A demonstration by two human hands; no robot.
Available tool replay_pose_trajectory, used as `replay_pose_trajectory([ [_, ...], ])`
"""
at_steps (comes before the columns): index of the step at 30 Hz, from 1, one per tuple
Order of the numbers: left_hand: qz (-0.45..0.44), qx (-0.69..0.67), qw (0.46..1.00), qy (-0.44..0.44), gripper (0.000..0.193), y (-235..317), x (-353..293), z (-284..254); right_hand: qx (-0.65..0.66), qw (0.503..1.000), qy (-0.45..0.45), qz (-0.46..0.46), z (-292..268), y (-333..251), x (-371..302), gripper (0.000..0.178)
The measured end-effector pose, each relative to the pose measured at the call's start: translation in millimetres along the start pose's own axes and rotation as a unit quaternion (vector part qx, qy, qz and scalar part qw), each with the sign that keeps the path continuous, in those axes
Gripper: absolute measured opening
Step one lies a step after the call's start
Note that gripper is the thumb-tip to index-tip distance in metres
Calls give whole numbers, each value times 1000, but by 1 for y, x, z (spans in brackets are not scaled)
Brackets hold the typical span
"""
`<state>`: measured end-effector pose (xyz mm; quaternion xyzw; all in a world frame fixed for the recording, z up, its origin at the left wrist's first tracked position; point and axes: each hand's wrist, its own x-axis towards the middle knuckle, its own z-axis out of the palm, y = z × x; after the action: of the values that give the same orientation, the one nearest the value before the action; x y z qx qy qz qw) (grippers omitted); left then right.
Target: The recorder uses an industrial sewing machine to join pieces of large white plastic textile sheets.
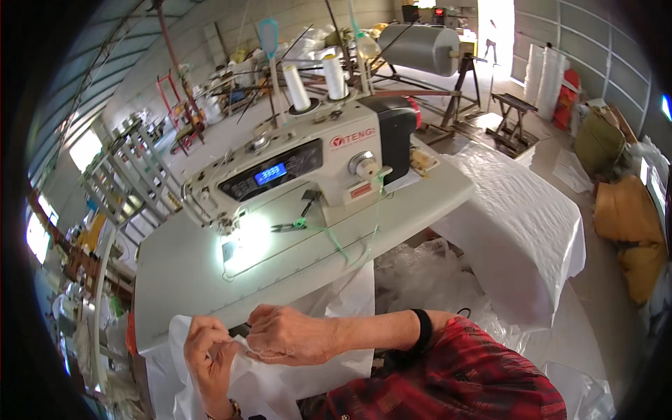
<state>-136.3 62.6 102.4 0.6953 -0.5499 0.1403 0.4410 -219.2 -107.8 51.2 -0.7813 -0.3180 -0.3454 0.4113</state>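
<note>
We have both hands in front of the table's near edge, sheet work only partway: the white sheet (pixel 269 386) hangs at the centre of our clock, off the sewing machine (pixel 343 150), and we see no seam on it. Left hand (pixel 210 355) and right hand (pixel 288 337) are closed, fingertips pinching its bunched edge between them; exact finger contact is hidden. Judging from this, edge handling is in hand, and any stitching here is left. Needle area sits at 12 o'clock, lamp glare washing out detail. Black-handled snips (pixel 285 227) and a loose green cord (pixel 341 246) lie just past 12, could snag cloth. Thread cones (pixel 334 77) stand beyond, toward 1; crumpled clear film (pixel 423 280) and draped white sheeting (pixel 518 210) sit toward 2. Table edge (pixel 231 306) separates sheet from needle.
</note>
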Motion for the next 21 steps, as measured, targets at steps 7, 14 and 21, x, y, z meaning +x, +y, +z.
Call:
replay_pose_trajectory([
  [7,52,51,997,8,27,-2,-4,-12,34,998,56,5,11,-7,-1,26],
  [14,165,235,958,7,16,10,19,-66,194,970,4,144,38,-2,-24,33],
  [21,106,218,965,102,4,-2,49,-45,-143,940,-165,263,58,70,-87,24],
])
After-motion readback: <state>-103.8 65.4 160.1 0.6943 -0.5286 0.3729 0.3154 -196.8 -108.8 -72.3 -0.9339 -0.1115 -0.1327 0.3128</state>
